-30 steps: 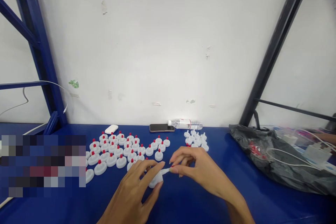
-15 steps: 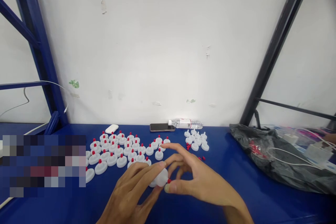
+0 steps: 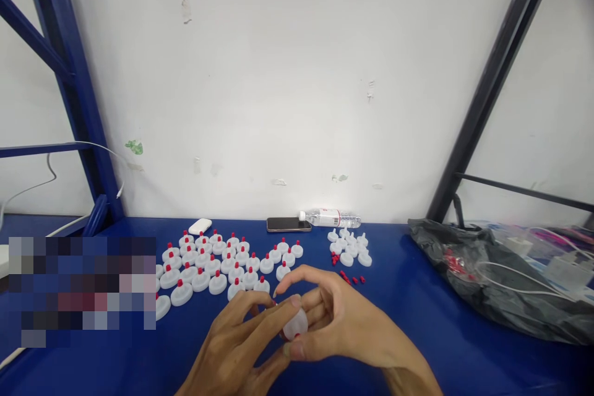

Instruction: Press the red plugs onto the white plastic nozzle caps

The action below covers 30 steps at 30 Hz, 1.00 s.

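Note:
Between my hands, near the table's front, is a translucent white nozzle cap [image 3: 296, 325] with a red tip [image 3: 297, 336] pointing toward me. My left hand [image 3: 245, 337] grips it from the left, fingers over the top and thumb underneath. My right hand [image 3: 346, 318] closes round its right side, the thumb against the red tip and the index finger arched above. Part of the cap is hidden by the fingers. Beyond my left hand stand many upright red-tipped white caps [image 3: 218, 283]. White caps without red tips [image 3: 346, 258] sit in a cluster farther right, beside loose red tips [image 3: 355, 280].
A phone [image 3: 288, 224], a lying water bottle [image 3: 327, 218] and a white case [image 3: 200, 226] are along the wall. A dark plastic bag [image 3: 487, 303] with a clear packet of red pieces [image 3: 457, 266] lies at right. A blurred patch covers the left side.
The cap in my hands has turned, so its red tip now points toward me instead of rightward. My right index finger has drawn in closer to my left hand. The view shifts slightly.

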{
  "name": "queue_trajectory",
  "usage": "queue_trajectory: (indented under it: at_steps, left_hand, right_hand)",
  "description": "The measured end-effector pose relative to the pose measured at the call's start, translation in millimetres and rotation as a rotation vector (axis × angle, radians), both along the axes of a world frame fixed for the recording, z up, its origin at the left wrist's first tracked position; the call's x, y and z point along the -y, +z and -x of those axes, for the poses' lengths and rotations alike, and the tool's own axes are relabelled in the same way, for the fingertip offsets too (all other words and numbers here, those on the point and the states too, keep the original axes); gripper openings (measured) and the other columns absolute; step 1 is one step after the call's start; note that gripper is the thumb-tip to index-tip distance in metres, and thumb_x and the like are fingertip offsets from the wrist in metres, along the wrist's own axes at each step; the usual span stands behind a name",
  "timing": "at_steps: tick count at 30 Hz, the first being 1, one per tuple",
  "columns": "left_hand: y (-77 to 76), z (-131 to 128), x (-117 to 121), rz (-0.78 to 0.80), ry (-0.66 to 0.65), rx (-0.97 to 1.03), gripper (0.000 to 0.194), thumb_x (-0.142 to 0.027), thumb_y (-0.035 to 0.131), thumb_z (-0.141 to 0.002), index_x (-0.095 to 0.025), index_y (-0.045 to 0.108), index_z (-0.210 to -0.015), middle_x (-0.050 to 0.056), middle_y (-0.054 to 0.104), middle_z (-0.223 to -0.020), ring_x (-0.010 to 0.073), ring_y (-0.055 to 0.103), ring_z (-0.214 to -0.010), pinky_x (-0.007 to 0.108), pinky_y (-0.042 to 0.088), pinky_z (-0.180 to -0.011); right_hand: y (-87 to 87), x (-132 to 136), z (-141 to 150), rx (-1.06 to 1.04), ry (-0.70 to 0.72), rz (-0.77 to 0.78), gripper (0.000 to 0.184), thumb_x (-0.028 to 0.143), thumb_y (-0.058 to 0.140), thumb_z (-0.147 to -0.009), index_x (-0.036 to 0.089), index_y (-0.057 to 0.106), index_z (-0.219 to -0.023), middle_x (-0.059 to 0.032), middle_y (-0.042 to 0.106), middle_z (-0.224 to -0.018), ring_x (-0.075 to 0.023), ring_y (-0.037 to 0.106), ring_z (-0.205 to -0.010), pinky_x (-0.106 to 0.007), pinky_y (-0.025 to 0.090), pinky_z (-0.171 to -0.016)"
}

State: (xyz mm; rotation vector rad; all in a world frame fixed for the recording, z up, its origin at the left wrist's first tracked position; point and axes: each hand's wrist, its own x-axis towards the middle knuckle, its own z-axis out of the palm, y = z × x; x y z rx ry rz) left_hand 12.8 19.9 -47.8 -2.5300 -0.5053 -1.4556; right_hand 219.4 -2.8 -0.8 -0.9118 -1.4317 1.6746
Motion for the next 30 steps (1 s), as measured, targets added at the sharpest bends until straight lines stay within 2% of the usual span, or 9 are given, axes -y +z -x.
queue_trajectory:
  at_steps: [4,11,16,19,22,24,27,28,30]
  left_hand:
    - [5.1,-1.5,2.2,0.023,-0.037,0.018,0.022,-0.025,0.056,-0.105,-0.017,0.063,-0.124,0.003,0.076,-0.088,0.0159,0.066,-0.081,0.024,0.058,-0.071]
    - [5.8,-1.9,0.9,0.013,-0.094,-0.001,0.021,-0.015,0.059,-0.100,-0.016,0.064,-0.121,0.006,0.079,-0.101,0.0173,0.067,-0.088,0.026,0.059,-0.079]
    - [1.8,-2.9,-0.4,-0.006,-0.039,-0.053,0.030,-0.010,0.056,-0.099,-0.016,0.062,-0.128,0.007,0.076,-0.117,0.0188,0.067,-0.107,0.030,0.054,-0.099]
    - [0.3,-4.1,-3.3,0.018,-0.034,-0.112,0.031,-0.009,0.052,-0.101,-0.017,0.063,-0.129,0.006,0.075,-0.118,0.0183,0.066,-0.106,0.030,0.053,-0.098]
    - [-1.2,-5.0,-4.7,0.043,-0.036,-0.113,0.027,-0.013,0.053,-0.102,-0.018,0.063,-0.126,0.006,0.076,-0.114,0.0193,0.066,-0.099,0.032,0.056,-0.091]
    - [-2.6,-5.8,-3.3,0.096,-0.034,-0.114,0.026,-0.015,0.058,-0.100,-0.020,0.062,-0.125,0.005,0.076,-0.108,0.0201,0.066,-0.095,0.032,0.057,-0.085]
    - [-6.3,-7.0,0.3,0.244,-0.002,-0.196,0.045,-0.013,0.072,-0.088,-0.025,0.059,-0.130,0.001,0.075,-0.101,0.0211,0.067,-0.092,0.034,0.058,-0.082]
    - [-8.5,-7.4,1.0,0.288,0.009,-0.237,0.054,-0.011,0.077,-0.083,-0.026,0.058,-0.131,0.000,0.075,-0.101,0.0216,0.067,-0.093,0.035,0.059,-0.082]
    - [-14.2,-8.0,0.9,0.333,0.036,-0.305,0.066,-0.008,0.083,-0.075,-0.028,0.057,-0.133,-0.001,0.075,-0.102,0.0234,0.067,-0.096,0.038,0.059,-0.083]
  right_hand:
    - [-2.2,-0.2,4.4,-0.006,-0.016,-0.018,0.055,0.014,0.092,-0.063,0.019,0.064,-0.110,0.0009,0.075,-0.082,-0.0090,0.067,-0.067,-0.018,0.052,-0.063]
    - [-6.0,-1.1,9.2,-0.011,-0.028,-0.016,0.048,0.017,0.091,-0.066,0.019,0.061,-0.104,0.0025,0.073,-0.079,-0.0087,0.065,-0.066,-0.019,0.051,-0.064]
    - [-3.4,-1.3,7.0,0.063,-0.037,-0.098,0.049,0.020,0.088,-0.072,0.022,0.058,-0.111,0.0031,0.072,-0.084,-0.0075,0.061,-0.065,-0.019,0.047,-0.063]
    - [0.3,1.3,4.6,0.162,-0.031,-0.147,0.047,0.024,0.085,-0.076,0.024,0.059,-0.115,0.0016,0.074,-0.090,-0.0102,0.064,-0.071,-0.021,0.048,-0.066]
    - [5.7,2.7,-5.2,0.283,-0.047,-0.192,0.052,0.035,0.086,-0.078,0.026,0.061,-0.123,-0.0017,0.077,-0.099,-0.0174,0.071,-0.088,-0.027,0.053,-0.078]
    - [8.1,0.5,-20.3,0.401,-0.152,-0.257,0.048,0.045,0.081,-0.083,0.026,0.064,-0.124,-0.0038,0.077,-0.103,-0.0212,0.073,-0.094,-0.031,0.054,-0.083]
    - [4.2,-8.9,-58.0,0.669,-0.468,-0.403,0.041,0.057,0.064,-0.094,0.025,0.067,-0.120,-0.0064,0.079,-0.099,-0.0254,0.074,-0.093,-0.038,0.056,-0.086]
    - [0.0,-13.0,-73.2,0.780,-0.583,-0.448,0.040,0.057,0.057,-0.097,0.025,0.067,-0.119,-0.0076,0.079,-0.103,-0.0272,0.074,-0.094,-0.040,0.056,-0.085]
    - [-12.8,-20.7,-104.1,0.990,-0.758,-0.527,0.039,0.051,0.048,-0.102,0.024,0.068,-0.122,-0.0106,0.075,-0.122,-0.0317,0.070,-0.112,-0.047,0.054,-0.097]
